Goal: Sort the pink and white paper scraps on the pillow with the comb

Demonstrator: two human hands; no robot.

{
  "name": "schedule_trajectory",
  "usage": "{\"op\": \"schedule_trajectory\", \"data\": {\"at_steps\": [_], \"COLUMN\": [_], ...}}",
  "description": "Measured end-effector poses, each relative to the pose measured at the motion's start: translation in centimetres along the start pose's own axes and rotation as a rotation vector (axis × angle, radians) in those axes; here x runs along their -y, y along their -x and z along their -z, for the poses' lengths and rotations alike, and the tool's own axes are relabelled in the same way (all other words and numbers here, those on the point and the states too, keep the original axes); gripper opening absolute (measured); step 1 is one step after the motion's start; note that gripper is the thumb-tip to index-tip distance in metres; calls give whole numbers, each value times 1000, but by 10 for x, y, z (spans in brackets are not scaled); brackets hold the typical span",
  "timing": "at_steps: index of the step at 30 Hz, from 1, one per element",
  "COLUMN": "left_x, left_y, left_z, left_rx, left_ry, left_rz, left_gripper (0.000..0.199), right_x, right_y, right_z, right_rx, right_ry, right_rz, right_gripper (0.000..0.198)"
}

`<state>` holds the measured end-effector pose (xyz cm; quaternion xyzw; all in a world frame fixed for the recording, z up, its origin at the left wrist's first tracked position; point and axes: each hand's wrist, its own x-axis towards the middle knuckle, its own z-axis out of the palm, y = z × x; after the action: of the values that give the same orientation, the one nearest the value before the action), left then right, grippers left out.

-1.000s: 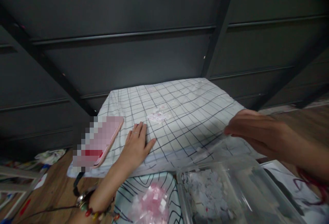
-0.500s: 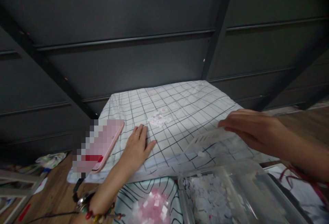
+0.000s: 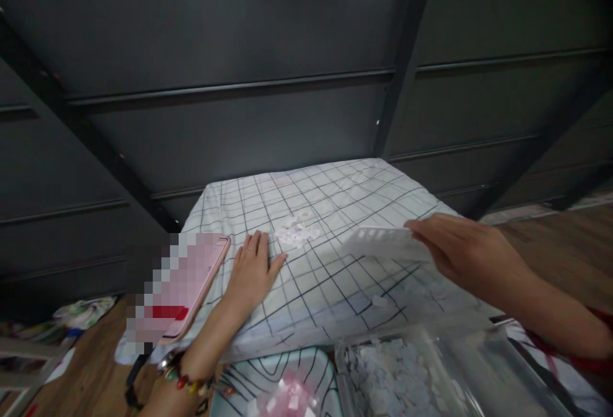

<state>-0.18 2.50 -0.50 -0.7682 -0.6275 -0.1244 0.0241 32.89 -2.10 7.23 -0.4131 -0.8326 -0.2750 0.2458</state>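
My left hand (image 3: 249,276) lies flat on the checked cloth (image 3: 330,187), fingers stretched out and thumb apart, holding nothing. It rests between a pink phone (image 3: 204,270) and a small pile of white paper-like pieces (image 3: 297,230). My right hand (image 3: 460,244) pinches the right end of a thin white slotted sheet (image 3: 383,243) between thumb and fingers. The sheet is held above the cloth, with a row of slots along its far edge. One small whitish piece (image 3: 382,302) lies below it near the cloth's front edge.
A clear plastic box (image 3: 445,353) at the front right holds many pale flakes (image 3: 393,372). Left of it is a light blue patterned tray (image 3: 239,372) with pink and clear small packets (image 3: 290,398). A dark panelled wall (image 3: 239,123) stands behind the cloth.
The white slotted sheet has tilted in my right hand, its slotted edge now farther up and away. My left hand stays flat on the cloth. The whole view has shifted slightly.
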Motion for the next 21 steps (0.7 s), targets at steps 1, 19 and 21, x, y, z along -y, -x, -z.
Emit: {"op": "schedule_trajectory", "data": {"at_steps": [1,19,21], "left_x": [-1,-11,-5], "left_y": [2,-11,-17], "left_z": [1,12,11], "left_rx": [-2,66,52], "left_ry": [1,82,60], "left_rz": [3,42,65], "left_gripper": [63,71,71], "right_x": [4,-2,-9], "right_y": [11,-42,-67], "right_z": [8,-1,-29], "right_rx": [-17,-6,89], "right_ry": [-12,-28,-15], "right_rz": [18,-28,-50], "right_gripper": [22,26,29]}}
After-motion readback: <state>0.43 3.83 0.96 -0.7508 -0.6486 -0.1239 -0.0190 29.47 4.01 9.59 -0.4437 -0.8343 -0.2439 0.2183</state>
